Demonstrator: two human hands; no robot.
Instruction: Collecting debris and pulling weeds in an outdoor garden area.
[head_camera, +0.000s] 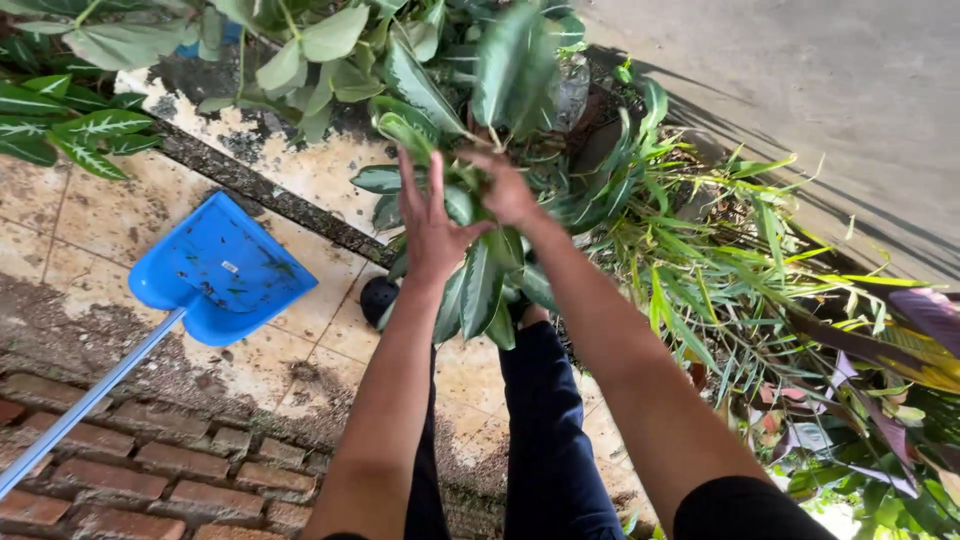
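The tiled patio floor, stained and dirty, takes up most of the left and centre; a strip of red brick paving borders its lower left edge, and a smooth grey concrete surface lies beyond the plants at upper right. The potted plant with broad, white-veined green leaves stands at the centre top and serves as the landmark here. Its pot is almost wholly hidden by foliage; only a dark curved bit shows behind the leaves, and its shape is hard to make out. To the right of this plant lies a heap of cut narrow-leaved stalks, running out of the right edge of the view, with purplish leaves further right, also cut off. To the left of the plant, on the tiles, rests a blue plastic dustpan with a long pale blue handle that leaves the view at lower left.

Below the plant, the person's legs in dark blue trousers are partly covered by the forearms, and a dark shoe peeks out beneath the hanging leaves.

The left hand is spread, fingers upright, palm pressed against the plant's leaves. The right hand is closed around a stem or leaf bunch of the same plant; its fingers are mostly buried in foliage.
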